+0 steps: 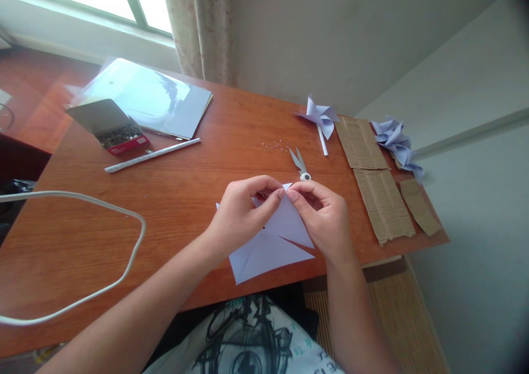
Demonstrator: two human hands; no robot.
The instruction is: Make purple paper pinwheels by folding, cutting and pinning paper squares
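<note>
Now the left hand and the right hand both pinch one corner of the cut paper square, which lies on the desk near its front edge, so the flap folds inward, with scissors waiting just behind.

Matt lilac paper sheet on glossy wood-grain table, ribbed cardboard

scissors behind paper; cardboard strips right; pin box left
</note>
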